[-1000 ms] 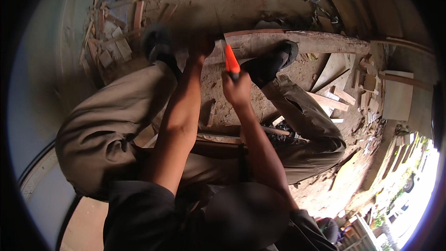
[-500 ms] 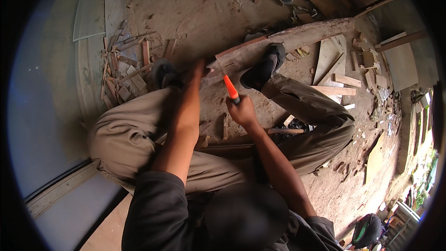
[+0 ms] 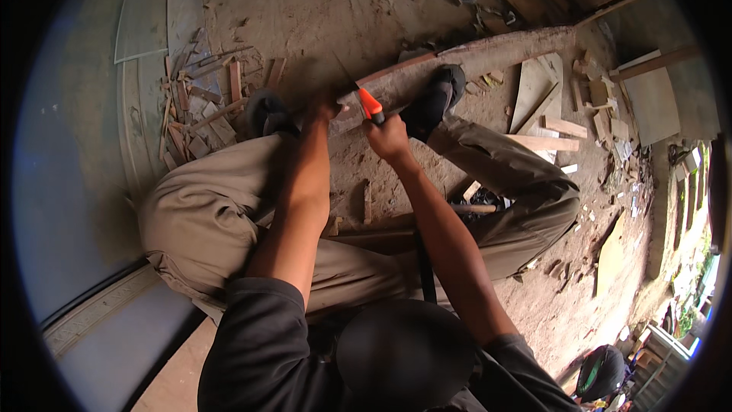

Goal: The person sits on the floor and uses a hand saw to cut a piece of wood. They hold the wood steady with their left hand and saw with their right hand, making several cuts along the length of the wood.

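My right hand (image 3: 387, 137) is closed round the orange and black handle of a handsaw (image 3: 370, 104). Its thin dark blade points away and to the left, crossing a reddish-brown wooden strip (image 3: 389, 72). That strip lies along a long, thick wooden beam (image 3: 503, 56), which slants across the ground between my feet. Just left of the blade, my left hand (image 3: 326, 110) grips the strip's near-left end; shadow hides most of its fingers. My right shoe (image 3: 436, 99) rests against the beam, and my left shoe (image 3: 268, 113) is beside my left hand.
Wood offcuts (image 3: 200, 111) are heaped left of my left foot. More scraps and a pale board (image 3: 537, 91) lie to the right of the beam. A glass pane (image 3: 141, 27) leans at the left wall. A dark bag (image 3: 600, 374) sits at the lower right.
My right hand has pushed the saw forward and slightly left, so the blade now sticks out past the strip's far side. My left hand stays at the strip's end.
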A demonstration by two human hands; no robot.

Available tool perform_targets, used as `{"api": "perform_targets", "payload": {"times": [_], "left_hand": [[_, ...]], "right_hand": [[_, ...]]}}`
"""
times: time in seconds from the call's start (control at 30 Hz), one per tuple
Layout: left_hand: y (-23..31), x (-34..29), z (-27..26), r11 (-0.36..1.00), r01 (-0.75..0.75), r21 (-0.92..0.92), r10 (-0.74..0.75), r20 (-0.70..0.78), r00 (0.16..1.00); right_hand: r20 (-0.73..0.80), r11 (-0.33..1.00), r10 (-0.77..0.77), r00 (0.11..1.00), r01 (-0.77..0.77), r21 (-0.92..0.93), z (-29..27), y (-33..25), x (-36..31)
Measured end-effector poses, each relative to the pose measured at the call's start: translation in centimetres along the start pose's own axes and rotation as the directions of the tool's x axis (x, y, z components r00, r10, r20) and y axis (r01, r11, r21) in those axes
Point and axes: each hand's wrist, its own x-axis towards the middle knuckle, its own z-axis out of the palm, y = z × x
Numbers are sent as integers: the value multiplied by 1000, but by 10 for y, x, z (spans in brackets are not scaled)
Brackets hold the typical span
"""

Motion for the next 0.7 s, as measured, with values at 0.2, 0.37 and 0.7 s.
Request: {"api": "perform_targets", "payload": {"times": [0.2,0.37,0.7], "left_hand": [[-26,-14,11,990,70,118,-36,-265,964],[-7,-1,13,977,139,159,-123,-111,986],[8,-5,6,990,-69,-121,45,-187,981]], "right_hand": [[245,972,208,947,-227,54,-57,-7,-104],[178,983,127,976,-148,110,-54,5,-86],[25,946,43,999,-48,320,19,38,9]]}}
